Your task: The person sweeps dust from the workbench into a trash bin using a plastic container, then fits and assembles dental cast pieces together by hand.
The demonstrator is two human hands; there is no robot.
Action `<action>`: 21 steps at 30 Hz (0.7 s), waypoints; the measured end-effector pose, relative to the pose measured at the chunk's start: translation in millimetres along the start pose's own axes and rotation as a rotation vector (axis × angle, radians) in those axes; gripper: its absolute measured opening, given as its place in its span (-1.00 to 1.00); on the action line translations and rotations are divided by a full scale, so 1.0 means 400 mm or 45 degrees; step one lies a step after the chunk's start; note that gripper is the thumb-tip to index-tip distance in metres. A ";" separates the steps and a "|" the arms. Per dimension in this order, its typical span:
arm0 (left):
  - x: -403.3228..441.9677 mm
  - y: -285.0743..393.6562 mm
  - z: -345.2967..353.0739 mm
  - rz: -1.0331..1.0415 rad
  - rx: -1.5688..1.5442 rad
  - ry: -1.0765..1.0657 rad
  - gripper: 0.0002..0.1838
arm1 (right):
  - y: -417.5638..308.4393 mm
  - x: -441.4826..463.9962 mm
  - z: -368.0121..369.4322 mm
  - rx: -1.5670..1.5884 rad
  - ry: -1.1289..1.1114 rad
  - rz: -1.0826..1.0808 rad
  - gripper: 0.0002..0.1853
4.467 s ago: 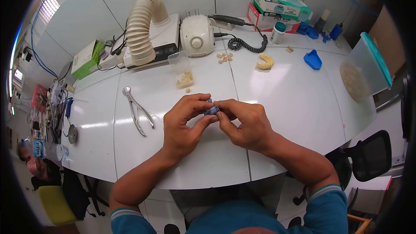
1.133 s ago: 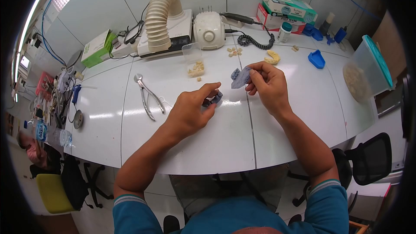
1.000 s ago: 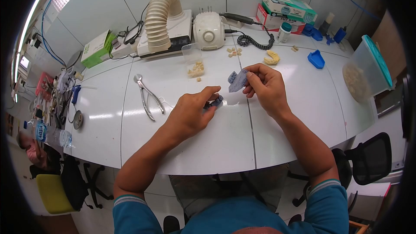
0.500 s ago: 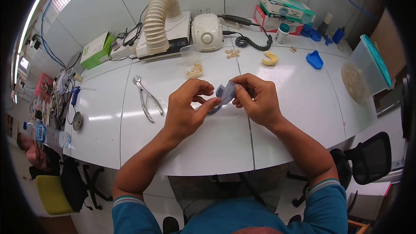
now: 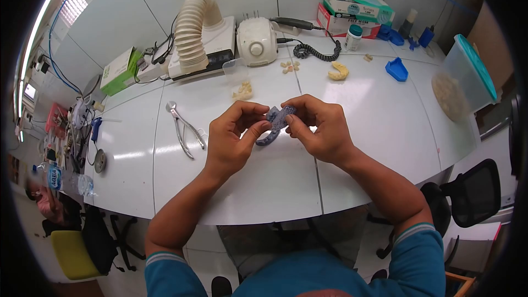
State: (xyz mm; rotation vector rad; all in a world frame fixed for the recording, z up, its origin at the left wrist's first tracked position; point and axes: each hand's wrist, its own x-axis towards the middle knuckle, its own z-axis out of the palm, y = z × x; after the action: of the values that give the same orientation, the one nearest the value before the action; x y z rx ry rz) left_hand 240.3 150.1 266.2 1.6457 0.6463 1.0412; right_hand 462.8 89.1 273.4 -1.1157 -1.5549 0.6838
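Observation:
Both hands meet over the middle of the white table [image 5: 374, 148]. My right hand [image 5: 322, 131] pinches a flat, speckled grey-blue piece [image 5: 281, 117] between thumb and fingers. The thumb and fingers of my left hand [image 5: 235, 135] close on the left side of the same piece. Just below it, a darker curved blue-grey piece [image 5: 268, 138] shows under the fingertips; its upper part is hidden. Metal pliers [image 5: 184, 130] lie to the left of my left hand. Beyond the hands stands a clear container [image 5: 236, 71] with yellowish bits.
At the back are a hose machine [image 5: 192, 38], a white control unit [image 5: 257, 44] and mask boxes [image 5: 357, 8]. A yellow arch [image 5: 338, 71], a blue tray [image 5: 396, 70] and a lidded tub [image 5: 462, 77] stand right. A person [image 5: 48, 204] sits far left.
My right hand has come back left and down with the speckled piece, which now meets my left hand. My left hand has left the curved piece, now lower and more exposed. The view has shifted slightly.

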 end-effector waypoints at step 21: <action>0.003 0.028 0.003 0.019 -0.084 -0.200 -0.54 | 0.018 0.003 0.015 0.276 -0.046 0.040 -0.83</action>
State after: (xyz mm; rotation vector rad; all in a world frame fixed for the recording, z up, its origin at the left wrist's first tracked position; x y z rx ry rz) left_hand 241.1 147.0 276.9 1.6577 0.4912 0.9238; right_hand 459.2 93.8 265.9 -0.9715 -1.4573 0.8764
